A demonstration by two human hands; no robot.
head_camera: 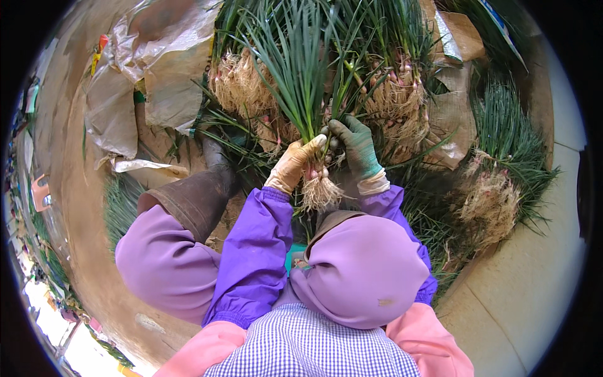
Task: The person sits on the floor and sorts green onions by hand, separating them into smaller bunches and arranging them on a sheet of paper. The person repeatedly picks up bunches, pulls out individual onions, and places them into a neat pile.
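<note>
My left hand (pixel 295 161), in a pale glove, is closed around the lower stems of a bunch of green leafy bulb plants (pixel 304 80). The bunch stands upright from the hand, its small pinkish-white bulbs and stringy roots (pixel 322 188) hanging below. My right hand (pixel 356 141), in a green-stained glove, is just right of the bunch, thumb and fingers curled at some stems and small bulbs. Whether it grips one of them I cannot tell. Larger piles of the same plants lie beyond both hands, with rooted ends (pixel 247 82) towards me.
Crumpled woven plastic sacks (pixel 174 80) lie at the upper left, another sack (pixel 450 110) at the right. A further rooted bundle (pixel 494 188) rests by the pale tiled ledge (pixel 518 278). My boot (pixel 188 200) stands on the left among loose leaves. A pink plastic stool (pixel 41 192) is far left.
</note>
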